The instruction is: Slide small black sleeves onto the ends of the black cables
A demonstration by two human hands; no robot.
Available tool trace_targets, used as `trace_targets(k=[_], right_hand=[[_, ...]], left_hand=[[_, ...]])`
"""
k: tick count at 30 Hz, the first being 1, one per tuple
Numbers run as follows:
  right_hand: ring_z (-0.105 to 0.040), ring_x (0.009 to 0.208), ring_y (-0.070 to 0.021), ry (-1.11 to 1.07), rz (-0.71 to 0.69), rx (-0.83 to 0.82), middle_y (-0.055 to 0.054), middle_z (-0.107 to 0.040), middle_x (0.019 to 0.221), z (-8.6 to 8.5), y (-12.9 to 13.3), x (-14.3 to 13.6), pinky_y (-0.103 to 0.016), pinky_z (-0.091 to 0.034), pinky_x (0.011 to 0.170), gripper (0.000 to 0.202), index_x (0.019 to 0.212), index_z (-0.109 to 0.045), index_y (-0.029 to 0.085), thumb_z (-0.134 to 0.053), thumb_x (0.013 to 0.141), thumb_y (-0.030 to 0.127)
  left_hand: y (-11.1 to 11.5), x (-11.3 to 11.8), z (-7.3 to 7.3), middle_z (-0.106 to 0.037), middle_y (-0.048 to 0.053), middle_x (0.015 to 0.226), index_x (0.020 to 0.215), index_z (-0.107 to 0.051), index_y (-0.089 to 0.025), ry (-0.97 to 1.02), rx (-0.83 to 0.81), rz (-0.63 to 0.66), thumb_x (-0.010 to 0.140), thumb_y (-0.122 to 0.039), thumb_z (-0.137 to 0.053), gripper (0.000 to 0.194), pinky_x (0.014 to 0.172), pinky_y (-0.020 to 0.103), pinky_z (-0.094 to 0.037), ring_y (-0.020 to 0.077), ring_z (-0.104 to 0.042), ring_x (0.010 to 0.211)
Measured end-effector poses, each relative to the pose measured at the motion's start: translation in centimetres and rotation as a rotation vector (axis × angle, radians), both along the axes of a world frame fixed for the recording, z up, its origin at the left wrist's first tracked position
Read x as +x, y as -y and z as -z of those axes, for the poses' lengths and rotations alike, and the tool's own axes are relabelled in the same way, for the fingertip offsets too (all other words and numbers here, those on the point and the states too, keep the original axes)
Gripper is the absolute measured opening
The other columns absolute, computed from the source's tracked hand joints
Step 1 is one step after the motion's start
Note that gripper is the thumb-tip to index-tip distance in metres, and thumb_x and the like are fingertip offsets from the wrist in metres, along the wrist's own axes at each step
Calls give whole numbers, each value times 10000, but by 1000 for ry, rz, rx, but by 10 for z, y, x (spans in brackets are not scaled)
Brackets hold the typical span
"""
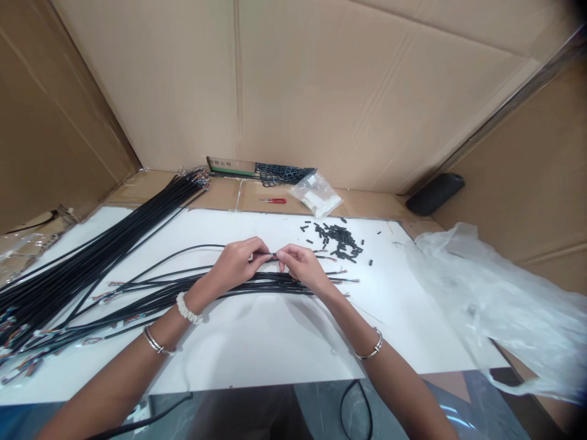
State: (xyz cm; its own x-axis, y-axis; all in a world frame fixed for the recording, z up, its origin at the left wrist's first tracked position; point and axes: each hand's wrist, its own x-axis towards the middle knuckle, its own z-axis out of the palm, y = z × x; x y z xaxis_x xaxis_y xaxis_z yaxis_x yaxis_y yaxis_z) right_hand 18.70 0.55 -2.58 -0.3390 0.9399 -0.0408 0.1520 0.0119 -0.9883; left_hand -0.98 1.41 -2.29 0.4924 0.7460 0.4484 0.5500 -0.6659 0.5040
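My left hand (237,263) and my right hand (302,265) meet over the white table, fingertips close together. Both pinch a thin black cable (274,255), which shows in the small gap between them. What lies under the fingers is hidden, so I cannot tell if a sleeve is on it. Just below the hands, a row of black cables (270,285) stretches sideways, with stripped coloured wire ends (351,280) at the right. Beyond my right hand lies a loose pile of short black tube pieces (338,234).
A thick bundle of black cables (110,235) slants across the left. At the back lie a red-handled tool (275,200), a clear plastic bag (316,194) and a black mesh (284,173). A black roll (435,194) and a large translucent bag (513,305) are at right. Cardboard walls (298,79) surround the table.
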Motion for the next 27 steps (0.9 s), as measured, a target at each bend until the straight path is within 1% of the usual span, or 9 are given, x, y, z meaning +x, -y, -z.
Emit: trace_targets(k=[8,15,18,21,23,27], right_hand=[[-350,428,-63,22,-20,20,15,-569,656,-2,2,0,-200,-280,406,265,823,-592,172,-522,843,427],[-319,408,-58,1,-18,-21,17,-558,642,-2,1,-2,-201,-265,392,289,790,-567,175,-536,822,460],[-311,394,-51,-14,-18,-33,24,-556,646,0,0,-1,-201,-251,388,289,788,-564,177,-541,818,464],[-296,384,-43,-29,-19,-45,33,-545,645,2,-1,1,-202,-227,382,284,797,-566,177,-540,822,459],[-284,387,-43,-27,-23,-50,47,-499,605,2,-2,2,-202,-218,385,287,811,-579,173,-545,823,458],[-254,409,-60,30,-25,-54,73,-337,509,3,-3,2,-202,-206,394,341,855,-624,163,-531,832,490]], left_hand=[[0,1,1,-584,4,745,840,-567,-169,18,-53,-29,877,-348,-540,185,602,224,-387,111,-510,623],[-2,0,-4,-619,15,794,849,-589,-169,70,-141,43,886,-305,-526,154,635,234,-399,125,-537,685],[-5,-3,-6,-630,16,811,862,-597,-172,70,-200,64,881,-313,-535,155,632,229,-405,129,-548,700],[-8,-6,-6,-646,18,851,892,-610,-178,56,-219,78,880,-287,-532,135,642,227,-410,134,-566,730],[-9,-7,-5,-653,20,866,903,-620,-179,55,-221,82,883,-267,-523,132,652,227,-413,135,-575,745],[-10,-8,-4,-662,28,864,898,-640,-178,81,-229,84,888,-266,-511,156,656,233,-414,141,-579,751]])
